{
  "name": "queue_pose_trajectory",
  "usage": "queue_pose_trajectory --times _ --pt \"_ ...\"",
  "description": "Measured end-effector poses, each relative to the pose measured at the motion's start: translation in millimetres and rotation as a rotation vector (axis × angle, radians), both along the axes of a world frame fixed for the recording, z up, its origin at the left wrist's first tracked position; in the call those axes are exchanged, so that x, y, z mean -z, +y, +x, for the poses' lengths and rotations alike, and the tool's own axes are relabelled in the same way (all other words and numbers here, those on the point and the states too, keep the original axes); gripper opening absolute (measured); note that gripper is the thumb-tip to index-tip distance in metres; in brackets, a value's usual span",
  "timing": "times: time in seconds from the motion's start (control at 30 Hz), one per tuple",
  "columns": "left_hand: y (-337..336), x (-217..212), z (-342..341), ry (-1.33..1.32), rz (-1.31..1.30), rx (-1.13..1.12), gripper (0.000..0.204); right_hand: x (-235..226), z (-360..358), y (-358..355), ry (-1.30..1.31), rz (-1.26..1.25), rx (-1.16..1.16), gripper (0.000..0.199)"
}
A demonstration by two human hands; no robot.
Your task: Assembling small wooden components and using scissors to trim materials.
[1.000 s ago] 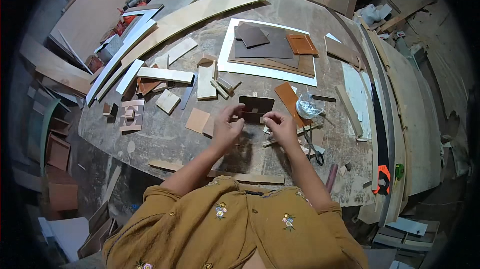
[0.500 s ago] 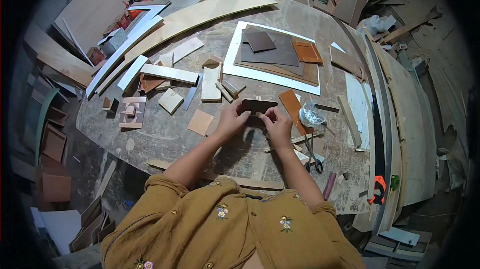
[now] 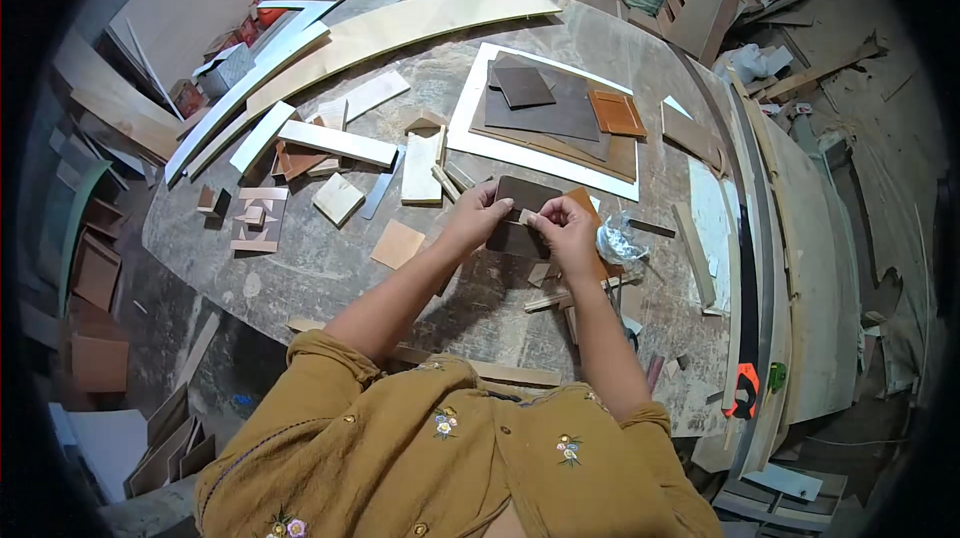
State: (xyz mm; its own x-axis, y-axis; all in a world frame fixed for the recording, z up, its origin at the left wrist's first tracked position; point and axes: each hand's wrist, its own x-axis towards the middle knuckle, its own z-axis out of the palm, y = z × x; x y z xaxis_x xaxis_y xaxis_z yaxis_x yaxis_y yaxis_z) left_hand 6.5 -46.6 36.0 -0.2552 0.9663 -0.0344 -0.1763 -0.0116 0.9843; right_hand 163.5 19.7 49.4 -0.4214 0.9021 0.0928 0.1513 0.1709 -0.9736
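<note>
My left hand (image 3: 473,220) grips the left edge of a thin, dark brown rectangular panel (image 3: 522,240) with rounded corners, held above the table. A small pale piece (image 3: 525,217), apparently wood, lies against the panel's face, pinched by the thumb and fingers of my right hand (image 3: 566,236). Close to my right wrist are an orange-brown wood strip (image 3: 600,260) and a clear plastic cup (image 3: 620,241) with crumpled wrap. By my left forearm lies a light square tile (image 3: 397,244). Scissors (image 3: 631,336) are mostly hidden behind my right forearm.
The worn table (image 3: 300,288) bears wood offcuts, a white board (image 3: 465,128) under stacked brown sheets, and a small patterned wooden assembly (image 3: 259,219) at left. Long curved strips (image 3: 400,33) lie across the back. An orange-and-black tape measure (image 3: 742,390) rests at the right edge.
The panel has tipped up so its broad face shows, and the small pale piece now sits against that face. My hands have shifted slightly; my right forearm now covers most of the scissors.
</note>
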Motion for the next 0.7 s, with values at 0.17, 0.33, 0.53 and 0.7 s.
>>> queue_pose_trajectory --times 0.17,0.33,0.53,0.7 --pt "2.4 5.7 1.3 0.018 0.043 0.006 0.020 -11.9 -0.1 -2.8 -0.184 0.130 0.025 0.018" --pt "4.0 16.0 1.2 -0.126 0.021 0.040 0.020 -24.7 1.0 -8.2 -0.320 0.175 0.009 0.017" --pt "-0.8 2.6 5.1 -0.317 -0.027 0.065 0.018 -35.5 3.8 -15.7 -0.352 0.292 0.029 0.017" --pt "-4.6 -1.4 3.7 -0.355 -0.020 0.103 0.021 -43.2 5.9 -18.5 -0.313 0.424 0.009 0.013"
